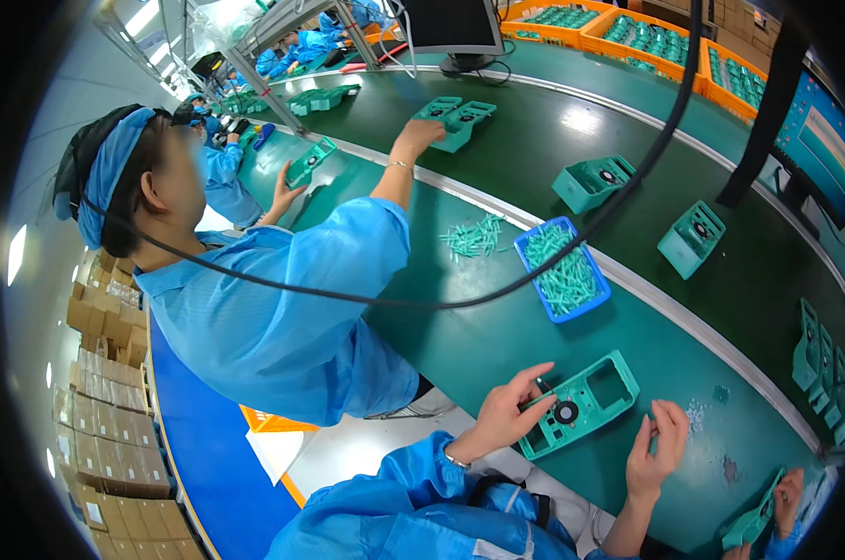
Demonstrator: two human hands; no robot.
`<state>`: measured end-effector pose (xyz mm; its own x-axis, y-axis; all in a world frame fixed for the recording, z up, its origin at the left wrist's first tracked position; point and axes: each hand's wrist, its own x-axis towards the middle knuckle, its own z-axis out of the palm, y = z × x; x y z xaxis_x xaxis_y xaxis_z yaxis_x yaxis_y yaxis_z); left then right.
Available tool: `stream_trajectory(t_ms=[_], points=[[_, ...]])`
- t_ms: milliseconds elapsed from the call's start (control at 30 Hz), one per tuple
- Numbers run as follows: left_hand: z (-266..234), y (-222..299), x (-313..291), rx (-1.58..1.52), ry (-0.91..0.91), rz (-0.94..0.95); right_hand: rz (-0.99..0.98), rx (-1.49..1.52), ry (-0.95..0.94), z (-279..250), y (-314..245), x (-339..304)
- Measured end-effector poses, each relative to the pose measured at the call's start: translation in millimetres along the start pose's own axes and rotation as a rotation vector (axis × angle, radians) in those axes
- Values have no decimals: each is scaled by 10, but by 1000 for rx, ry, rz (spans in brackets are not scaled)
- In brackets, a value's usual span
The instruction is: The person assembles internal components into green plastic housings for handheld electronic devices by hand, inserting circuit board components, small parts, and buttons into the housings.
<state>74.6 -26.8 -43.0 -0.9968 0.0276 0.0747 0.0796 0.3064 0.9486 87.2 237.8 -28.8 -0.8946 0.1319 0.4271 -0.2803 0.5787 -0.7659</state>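
A green plastic housing (581,411) with a round black part in it lies at an angle on the bench in front of me. At its left end is my left hand (508,411), thumb and forefinger curled around a small dark piece (543,384) too small to name. My right hand (656,453) is off the housing's right end, fingers bent and apart, with nothing visible in it. Beyond the housing, a blue tray (602,297) holds many thin green plastic pieces (564,266).
A conveyor (553,140) carrying green housings (692,239) runs behind the bench. Loose green pieces (474,238) lie left of the tray. On my left a co-worker (282,289) reaches to the conveyor; another person's hand (788,499) is at lower right. A black cable (441,304) crosses the view.
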Motion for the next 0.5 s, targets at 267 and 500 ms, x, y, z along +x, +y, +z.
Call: stream_trajectory(t_ms=[267,500], points=[[-146,-96,64,-42,79,5,-175,6,151,215,-1,163],[-94,-92,108,-90,27,9,-156,82,217,171,-71,15]])
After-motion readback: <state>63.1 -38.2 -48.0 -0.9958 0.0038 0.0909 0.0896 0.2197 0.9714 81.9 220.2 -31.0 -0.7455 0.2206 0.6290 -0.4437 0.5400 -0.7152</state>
